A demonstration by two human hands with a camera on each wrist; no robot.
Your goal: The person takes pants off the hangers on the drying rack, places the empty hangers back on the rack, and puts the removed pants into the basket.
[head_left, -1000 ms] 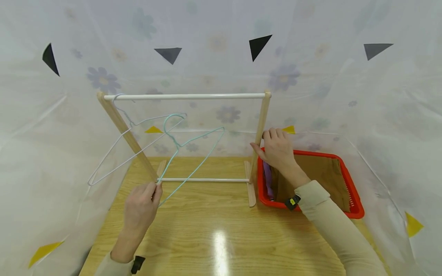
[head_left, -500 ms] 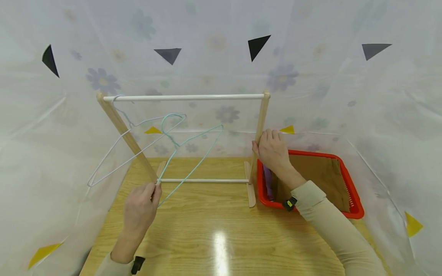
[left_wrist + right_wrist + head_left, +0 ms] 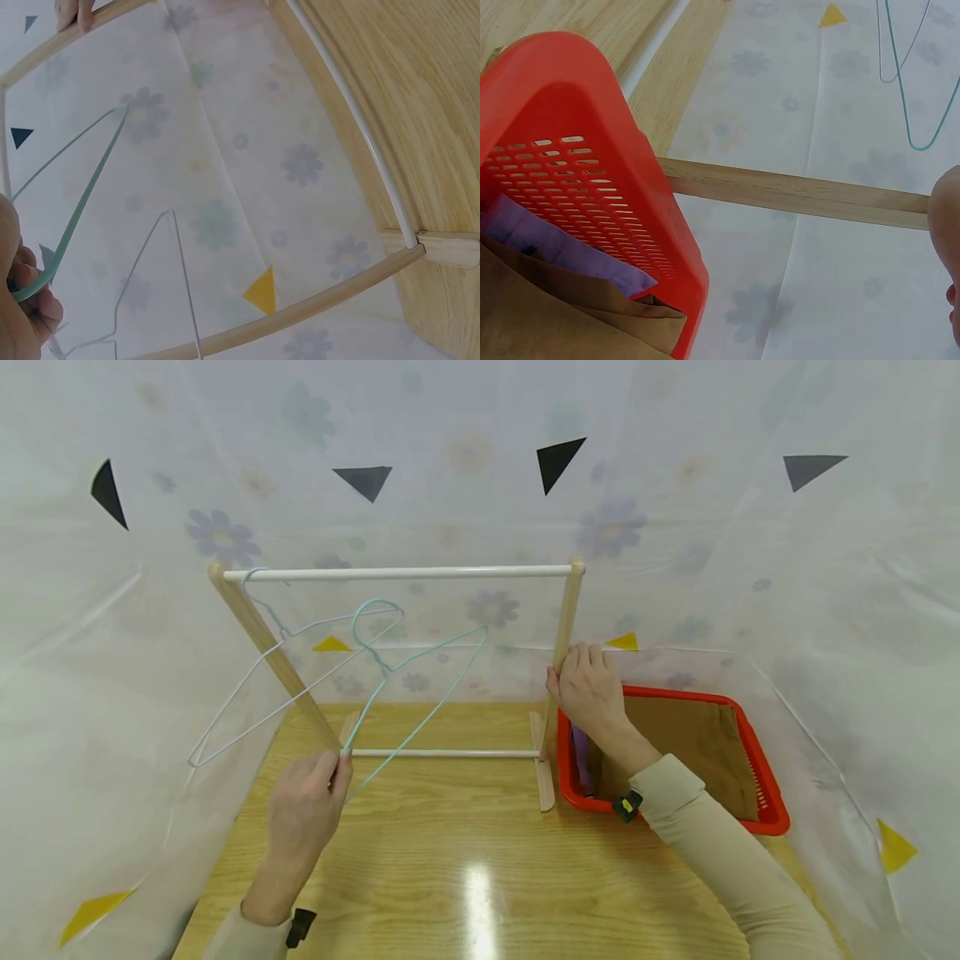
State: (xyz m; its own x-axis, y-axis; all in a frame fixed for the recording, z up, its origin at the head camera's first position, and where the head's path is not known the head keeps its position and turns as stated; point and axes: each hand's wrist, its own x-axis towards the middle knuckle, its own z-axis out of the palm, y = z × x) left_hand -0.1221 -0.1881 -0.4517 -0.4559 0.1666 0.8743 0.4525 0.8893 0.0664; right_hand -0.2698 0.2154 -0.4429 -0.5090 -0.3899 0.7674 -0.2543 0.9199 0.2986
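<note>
My left hand grips a mint-green wire hanger by one lower corner. Its hook points up, below the white top bar of a small wooden clothes rack. In the left wrist view the fingers curl round the green hanger. My right hand holds the rack's right wooden post about halfway up. A pale lilac hanger hangs by its hook at the left end of the top bar. The right wrist view shows the post running into my right hand.
A red plastic basket stands right of the rack, holding folded brown cloth and a purple cloth. The rack's low white bar runs just above the wooden table. Flower-patterned sheeting surrounds the table.
My right hand has slid slightly left and closed round the rack post. The green hanger has risen a little in my left hand. The lilac hanger stays in place.
</note>
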